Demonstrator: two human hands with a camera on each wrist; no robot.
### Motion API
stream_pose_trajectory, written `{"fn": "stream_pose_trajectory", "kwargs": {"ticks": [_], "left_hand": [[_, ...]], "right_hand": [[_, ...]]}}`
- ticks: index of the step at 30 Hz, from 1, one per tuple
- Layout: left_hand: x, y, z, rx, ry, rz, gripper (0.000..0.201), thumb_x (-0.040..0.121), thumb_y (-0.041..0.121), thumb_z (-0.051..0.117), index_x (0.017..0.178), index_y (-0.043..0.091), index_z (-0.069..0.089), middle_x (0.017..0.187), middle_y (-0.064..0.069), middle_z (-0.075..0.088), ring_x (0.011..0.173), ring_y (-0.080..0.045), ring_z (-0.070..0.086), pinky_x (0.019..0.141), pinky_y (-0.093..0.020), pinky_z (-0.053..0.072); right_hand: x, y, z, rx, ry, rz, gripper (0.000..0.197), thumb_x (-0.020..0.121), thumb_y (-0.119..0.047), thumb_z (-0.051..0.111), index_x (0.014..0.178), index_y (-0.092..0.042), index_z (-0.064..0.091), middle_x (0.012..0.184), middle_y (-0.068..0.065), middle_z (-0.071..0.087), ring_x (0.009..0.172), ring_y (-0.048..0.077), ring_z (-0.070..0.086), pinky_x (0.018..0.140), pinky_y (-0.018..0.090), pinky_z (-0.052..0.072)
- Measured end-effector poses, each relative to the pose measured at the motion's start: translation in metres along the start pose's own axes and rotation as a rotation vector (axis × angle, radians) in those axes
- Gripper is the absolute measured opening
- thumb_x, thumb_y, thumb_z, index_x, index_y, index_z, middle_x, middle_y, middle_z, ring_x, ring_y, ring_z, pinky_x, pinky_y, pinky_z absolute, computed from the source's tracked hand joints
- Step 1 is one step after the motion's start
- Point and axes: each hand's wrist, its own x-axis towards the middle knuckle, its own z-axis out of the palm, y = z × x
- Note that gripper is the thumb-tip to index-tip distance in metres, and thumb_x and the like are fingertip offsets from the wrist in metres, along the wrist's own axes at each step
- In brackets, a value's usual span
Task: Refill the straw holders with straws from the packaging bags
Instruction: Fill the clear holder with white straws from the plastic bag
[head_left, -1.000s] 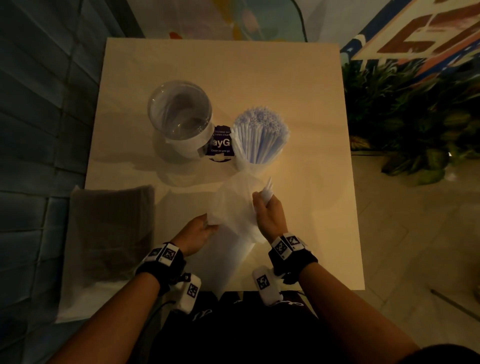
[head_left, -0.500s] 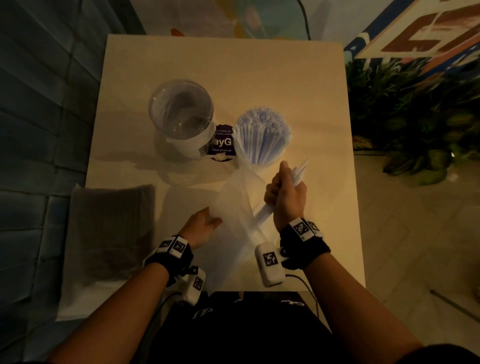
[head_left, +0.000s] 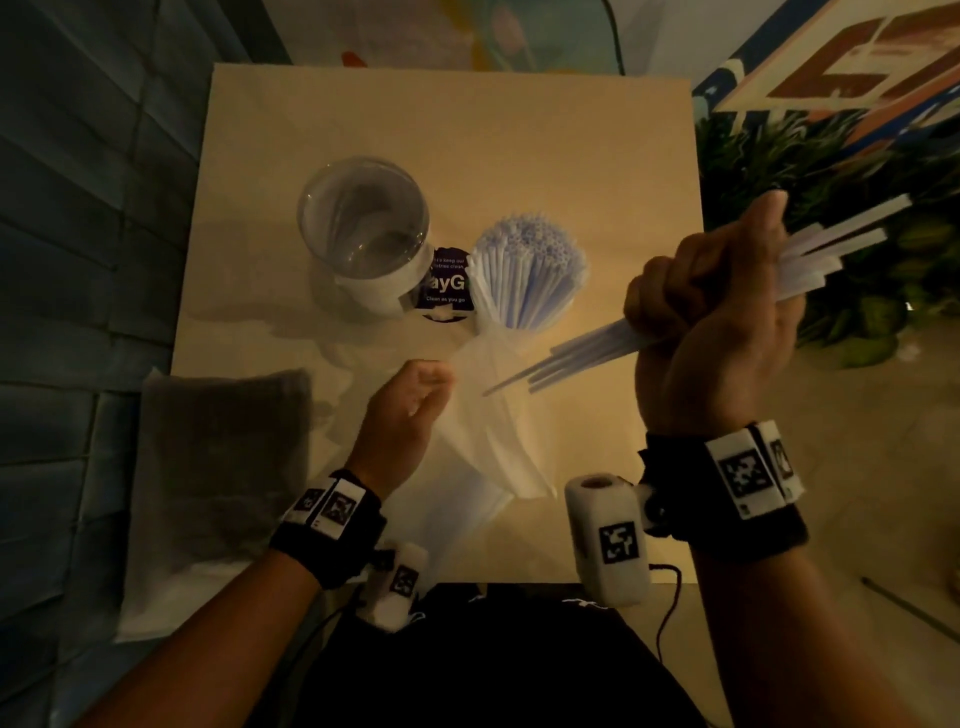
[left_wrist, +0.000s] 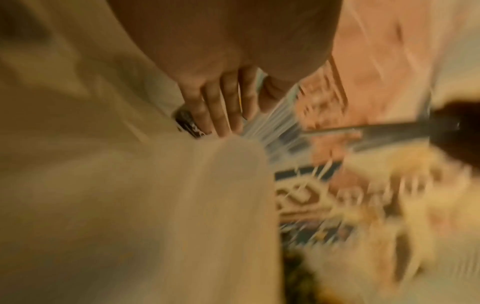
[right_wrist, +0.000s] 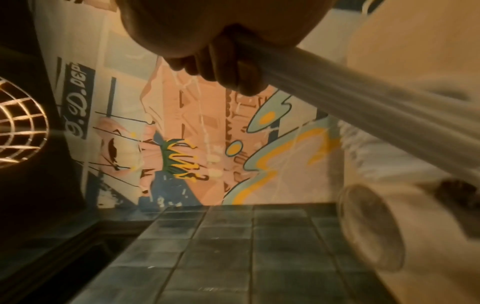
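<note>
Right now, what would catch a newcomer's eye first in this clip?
The right hand raised at the table's right edge, gripping a fanned bundle of white straws. Next, the straw-packed holder at the table's centre, beside a near-empty glass holder. Below them, the left hand pinches the limp packaging bag.

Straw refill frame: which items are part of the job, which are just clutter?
In the job:
- bundle of white straws, gripped in the right hand
- thin clear packaging bag, pinched by the left hand
- straw-packed holder
- clear glass holder with white band, almost empty

Lying about:
- grey folded cloth
- purple sticker
- green plants
</note>
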Motion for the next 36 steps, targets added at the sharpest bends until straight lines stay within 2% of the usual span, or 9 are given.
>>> {"fn": "stream_pose_trajectory", "kwargs": {"ticks": [6, 12, 17, 20, 22, 24, 30, 33, 36], "left_hand": [[-0.002, 0.034, 0.024, -0.891, -0.308, -0.498, 0.070, 0.095, 0.059, 0.036, 0.134, 0.002, 0.050, 0.132, -0.021, 0.060, 0.122, -0.039, 0.058, 0.104, -0.048, 0.044], [0.006, 0.038, 0.027, -0.968, -0.388, -0.563, 0.068, 0.096, 0.059, 0.030, 0.140, 0.010, 0.047, 0.137, -0.017, 0.057, 0.128, -0.033, 0.055, 0.106, -0.051, 0.040], [-0.001, 0.036, 0.025, -0.839, -0.399, -0.489, 0.048, 0.105, 0.044, 0.032, 0.135, 0.015, 0.056, 0.140, -0.024, 0.052, 0.133, -0.041, 0.046, 0.111, -0.061, 0.033], [-0.008, 0.038, 0.025, -0.729, -0.373, -0.466, 0.043, 0.103, 0.039, 0.037, 0.118, 0.008, 0.063, 0.119, -0.025, 0.063, 0.108, -0.036, 0.061, 0.091, -0.048, 0.054], [-0.009, 0.037, 0.022, -0.656, -0.328, -0.468, 0.038, 0.102, 0.036, 0.042, 0.102, 0.006, 0.065, 0.099, -0.018, 0.070, 0.093, -0.030, 0.067, 0.080, -0.039, 0.057], [-0.008, 0.030, 0.014, -0.550, -0.286, -0.436, 0.035, 0.101, 0.033, 0.047, 0.092, 0.004, 0.065, 0.093, -0.019, 0.070, 0.089, -0.031, 0.068, 0.084, -0.042, 0.055], [0.006, 0.007, -0.015, -0.039, 0.040, -0.251, 0.026, 0.098, 0.024, 0.054, 0.085, 0.004, 0.065, 0.081, -0.008, 0.069, 0.076, -0.020, 0.065, 0.072, -0.033, 0.051], [0.005, -0.027, -0.026, 0.319, 0.155, -0.155, 0.012, 0.092, 0.027, 0.061, 0.094, 0.015, 0.063, 0.095, 0.004, 0.064, 0.088, -0.013, 0.060, 0.076, -0.029, 0.047], [0.001, -0.069, -0.032, 0.422, 0.121, -0.170, 0.029, 0.084, 0.007, 0.065, 0.112, 0.009, 0.059, 0.119, -0.010, 0.060, 0.111, -0.028, 0.057, 0.094, -0.036, 0.045]], "right_hand": [[-0.024, 0.014, 0.024, -0.067, -0.153, 0.003, 0.032, 0.104, -0.018, 0.034, 0.073, -0.010, 0.040, 0.053, 0.002, 0.035, 0.039, 0.016, 0.027, 0.043, 0.023, 0.027], [-0.041, 0.038, 0.026, -0.213, -0.229, 0.039, 0.016, 0.099, -0.018, 0.046, 0.090, -0.007, 0.051, 0.065, 0.015, 0.051, 0.043, 0.025, 0.048, 0.044, 0.032, 0.042], [-0.051, 0.056, 0.019, -0.360, -0.273, 0.227, 0.025, 0.097, -0.018, 0.058, 0.075, -0.006, 0.053, 0.055, 0.010, 0.051, 0.044, 0.026, 0.049, 0.046, 0.034, 0.044], [-0.050, 0.059, 0.016, -0.288, -0.274, 0.266, 0.032, 0.102, -0.016, 0.047, 0.072, -0.006, 0.045, 0.053, 0.002, 0.039, 0.043, 0.019, 0.036, 0.044, 0.029, 0.034], [-0.039, 0.053, 0.016, -0.255, -0.240, 0.246, 0.032, 0.101, -0.019, 0.045, 0.071, -0.010, 0.042, 0.054, -0.003, 0.036, 0.044, 0.014, 0.032, 0.044, 0.027, 0.028], [-0.021, 0.044, 0.018, -0.231, -0.167, 0.210, 0.035, 0.101, -0.021, 0.046, 0.066, -0.019, 0.043, 0.052, -0.007, 0.035, 0.043, 0.011, 0.029, 0.044, 0.026, 0.025], [0.034, 0.043, 0.030, -0.254, -0.035, -0.006, 0.040, 0.101, -0.017, 0.049, 0.061, -0.020, 0.045, 0.048, -0.010, 0.040, 0.041, 0.011, 0.033, 0.048, 0.024, 0.030], [0.047, 0.068, 0.026, -0.433, -0.059, 0.003, 0.033, 0.100, -0.018, 0.054, 0.069, -0.008, 0.048, 0.052, 0.002, 0.046, 0.044, 0.014, 0.042, 0.047, 0.027, 0.039], [0.053, 0.080, 0.016, -0.620, -0.136, 0.023, 0.028, 0.095, -0.026, 0.062, 0.075, -0.008, 0.055, 0.060, 0.009, 0.057, 0.052, 0.018, 0.056, 0.057, 0.029, 0.050]]}}
